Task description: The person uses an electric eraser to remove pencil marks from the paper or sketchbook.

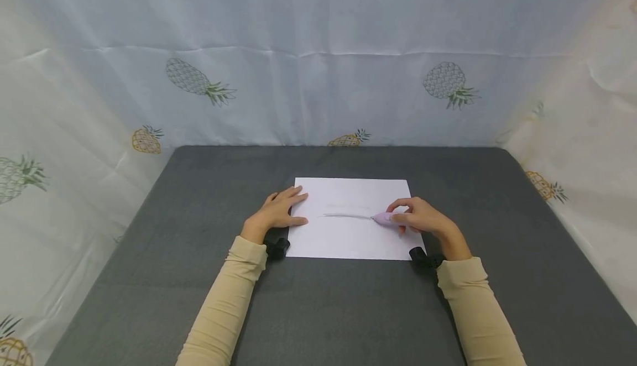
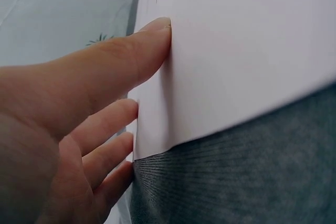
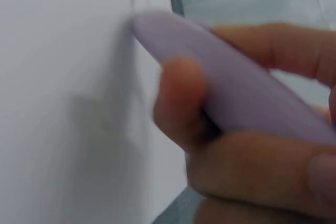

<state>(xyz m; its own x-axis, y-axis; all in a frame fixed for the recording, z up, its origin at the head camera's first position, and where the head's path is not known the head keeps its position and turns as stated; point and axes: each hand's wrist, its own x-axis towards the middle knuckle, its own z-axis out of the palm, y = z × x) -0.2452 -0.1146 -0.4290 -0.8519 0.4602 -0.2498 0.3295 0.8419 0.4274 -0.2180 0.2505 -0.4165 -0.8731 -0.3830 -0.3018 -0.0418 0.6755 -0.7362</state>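
A white sheet of paper (image 1: 348, 239) lies on the dark grey table (image 1: 149, 244), with a faint grey line (image 1: 345, 215) drawn across its middle. My left hand (image 1: 280, 211) lies flat with straight fingers on the sheet's left edge; in the left wrist view the thumb (image 2: 131, 61) presses the paper (image 2: 236, 51). My right hand (image 1: 420, 218) grips a lilac pen-like tool (image 1: 384, 218), whose tip touches the right end of the line. The right wrist view shows the tool (image 3: 226, 98), blurred, pinched between the fingers (image 3: 181, 98) above the paper (image 3: 63, 77).
A pale cloth with pineapple prints (image 1: 318, 78) walls the table at the back and both sides. Black wrist straps (image 1: 276, 247) sit at my cuffs. Bare grey tabletop (image 1: 348, 310) surrounds the sheet.
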